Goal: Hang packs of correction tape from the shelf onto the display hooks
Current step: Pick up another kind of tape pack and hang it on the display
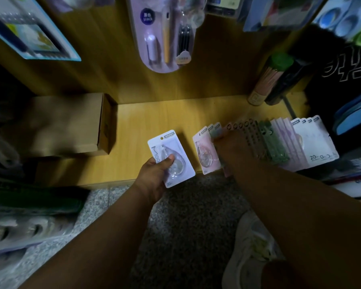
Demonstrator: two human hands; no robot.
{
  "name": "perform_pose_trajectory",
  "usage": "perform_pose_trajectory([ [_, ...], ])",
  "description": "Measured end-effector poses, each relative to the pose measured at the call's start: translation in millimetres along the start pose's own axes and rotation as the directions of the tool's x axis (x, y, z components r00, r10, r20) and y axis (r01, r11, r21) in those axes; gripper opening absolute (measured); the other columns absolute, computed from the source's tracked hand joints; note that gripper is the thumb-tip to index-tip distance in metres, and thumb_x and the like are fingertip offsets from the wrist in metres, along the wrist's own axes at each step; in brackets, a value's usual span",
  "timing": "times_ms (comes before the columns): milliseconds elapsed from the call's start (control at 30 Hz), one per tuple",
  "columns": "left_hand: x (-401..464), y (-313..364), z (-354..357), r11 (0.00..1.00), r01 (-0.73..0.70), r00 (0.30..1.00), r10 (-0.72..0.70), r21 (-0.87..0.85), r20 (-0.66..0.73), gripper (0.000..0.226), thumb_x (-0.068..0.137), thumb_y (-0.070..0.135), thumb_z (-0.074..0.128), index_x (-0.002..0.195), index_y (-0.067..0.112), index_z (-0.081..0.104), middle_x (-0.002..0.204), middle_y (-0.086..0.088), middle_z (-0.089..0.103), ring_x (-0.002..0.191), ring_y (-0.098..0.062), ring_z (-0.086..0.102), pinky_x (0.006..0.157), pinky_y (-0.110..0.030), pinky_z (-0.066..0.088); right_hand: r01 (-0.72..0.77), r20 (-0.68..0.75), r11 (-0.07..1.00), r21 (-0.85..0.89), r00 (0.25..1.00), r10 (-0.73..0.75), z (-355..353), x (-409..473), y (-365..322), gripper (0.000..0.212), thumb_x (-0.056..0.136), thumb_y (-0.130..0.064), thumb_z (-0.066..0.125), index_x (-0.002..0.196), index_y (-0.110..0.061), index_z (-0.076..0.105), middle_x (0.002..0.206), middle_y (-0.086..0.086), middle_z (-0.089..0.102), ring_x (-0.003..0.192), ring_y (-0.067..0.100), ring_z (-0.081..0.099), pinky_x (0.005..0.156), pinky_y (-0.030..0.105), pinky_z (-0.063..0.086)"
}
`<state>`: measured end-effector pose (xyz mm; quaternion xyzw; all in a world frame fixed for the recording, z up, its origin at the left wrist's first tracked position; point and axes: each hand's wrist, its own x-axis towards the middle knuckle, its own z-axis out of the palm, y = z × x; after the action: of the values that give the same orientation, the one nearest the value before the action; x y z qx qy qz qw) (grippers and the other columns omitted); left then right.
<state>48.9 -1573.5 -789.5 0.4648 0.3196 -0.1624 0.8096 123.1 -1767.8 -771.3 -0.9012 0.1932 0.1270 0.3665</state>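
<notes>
The shelf (154,122) was smooth yellow wood. The left hand (154,174) held a white pack (175,157) just above the shelf's front edge, thumb curled over its clear teardrop blister, fingers behind the glossy card. Beside it a row of packs (279,142) leaned fanned on the shelf, cards pink, green, lilac and white. The right hand (231,151) reached into the row's left end, palm down, forearm stretched across; whether its hidden fingers gripped a card could not be told. A plain cardboard box (71,124) sat left on the shelf. Speckled stone floor (186,215) lay below.
</notes>
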Motion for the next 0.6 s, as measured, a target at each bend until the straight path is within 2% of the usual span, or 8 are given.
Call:
perform_pose_trajectory([
  [133, 6.5, -6.3, -8.2, 1.000, 0.026, 1.000, -0.026, -0.008, 0.010, 0.031, 0.090, 0.008, 0.063, 0.121, 0.005, 0.061, 0.107, -0.016, 0.069, 0.078, -0.024, 0.068, 0.063, -0.032, 0.058, 0.024, 0.032, 0.979, -0.200, 0.999, -0.018, 10.4, 8.0, -2.0, 0.035, 0.092, -0.031, 0.056, 0.112, -0.004, 0.063, 0.114, 0.017, 0.065, 0.106, 0.034, 0.061, 0.087, 0.037, 0.049],
  [233, 11.3, -9.7, -14.5, 0.999, 0.028, 1.000, -0.028, -0.017, 0.002, 0.032, 0.090, 0.008, 0.063, 0.123, 0.005, 0.060, 0.108, -0.016, 0.068, 0.080, -0.025, 0.068, 0.064, -0.032, 0.058, 0.065, -0.010, 0.951, -0.301, 0.997, -0.072, 19.9, 14.5, -1.0, 0.040, 0.093, -0.033, 0.056, 0.120, -0.004, 0.058, 0.125, 0.015, 0.061, 0.116, 0.030, 0.057, 0.095, 0.031, 0.043],
  [333, 13.9, -9.8, -17.9, 1.000, 0.011, 1.000, -0.011, -0.021, -0.014, 0.025, 0.091, 0.008, 0.062, 0.117, 0.008, 0.062, 0.102, -0.013, 0.069, 0.077, -0.023, 0.068, 0.064, -0.032, 0.058, 0.091, 0.029, 0.955, -0.281, 0.996, -0.086, 19.1, 15.5, -1.8, 0.041, 0.092, -0.033, 0.057, 0.121, -0.003, 0.056, 0.126, 0.016, 0.060, 0.118, 0.030, 0.056, 0.098, 0.032, 0.042],
  [400, 15.5, -9.0, -20.3, 1.000, -0.005, 0.998, 0.005, 0.002, -0.055, 0.018, 0.092, 0.011, 0.063, 0.109, 0.011, 0.064, 0.093, -0.009, 0.071, 0.074, -0.023, 0.068, 0.067, -0.033, 0.057, 0.077, 0.061, 0.976, -0.203, 0.996, -0.066, 12.3, 14.2, -7.1, 0.037, 0.091, -0.031, 0.059, 0.114, -0.002, 0.060, 0.120, 0.017, 0.062, 0.113, 0.032, 0.058, 0.095, 0.036, 0.044],
  [467, 18.0, -9.3, -23.0, 0.999, -0.017, 0.994, 0.022, 0.041, -0.110, 0.015, 0.091, 0.019, 0.065, 0.105, 0.014, 0.065, 0.091, -0.009, 0.071, 0.076, -0.025, 0.065, 0.075, -0.036, 0.052, 0.016, 0.104, 0.998, -0.058, 0.994, -0.010, 5.0, 13.0, -16.0, 0.022, 0.088, -0.030, 0.063, 0.091, -0.008, 0.065, 0.107, 0.017, 0.066, 0.098, 0.031, 0.063, 0.085, 0.035, 0.050],
  [500, 18.2, -8.9, -23.3, 0.998, -0.021, 0.991, 0.028, 0.053, -0.128, 0.015, 0.092, 0.024, 0.064, 0.104, 0.016, 0.065, 0.095, -0.009, 0.070, 0.079, -0.026, 0.064, 0.077, -0.037, 0.049, -0.010, 0.135, 1.000, 0.008, 0.991, 0.009, 1.9, 11.4, -21.2, 0.022, 0.086, -0.029, 0.066, 0.075, -0.011, 0.060, 0.094, 0.016, 0.066, 0.083, 0.027, 0.064, 0.077, 0.032, 0.051],
  [533, 17.3, -8.2, -22.3, 0.998, -0.020, 0.991, 0.027, 0.054, -0.129, 0.016, 0.093, 0.028, 0.062, 0.105, 0.018, 0.065, 0.100, -0.010, 0.069, 0.082, -0.027, 0.064, 0.079, -0.038, 0.049, -0.039, 0.172, 0.997, 0.069, 0.985, 0.027, -0.9, 8.0, -25.6, 0.031, 0.085, -0.028, 0.068, 0.063, -0.013, 0.052, 0.077, 0.013, 0.062, 0.065, 0.020, 0.059, 0.066, 0.029, 0.048],
  [600, 15.2, -7.2, -17.7, 1.000, 0.006, 0.997, -0.007, -0.008, -0.073, 0.025, 0.096, 0.033, 0.056, 0.114, 0.017, 0.063, 0.111, -0.012, 0.069, 0.091, -0.031, 0.066, 0.083, -0.045, 0.053, -0.107, 0.273, 0.976, 0.189, 0.961, 0.052, -3.8, -0.5, -32.1, 0.043, 0.084, -0.025, 0.071, 0.053, -0.014, 0.043, 0.053, 0.005, 0.048, 0.041, 0.011, 0.043, 0.050, 0.025, 0.038],
])
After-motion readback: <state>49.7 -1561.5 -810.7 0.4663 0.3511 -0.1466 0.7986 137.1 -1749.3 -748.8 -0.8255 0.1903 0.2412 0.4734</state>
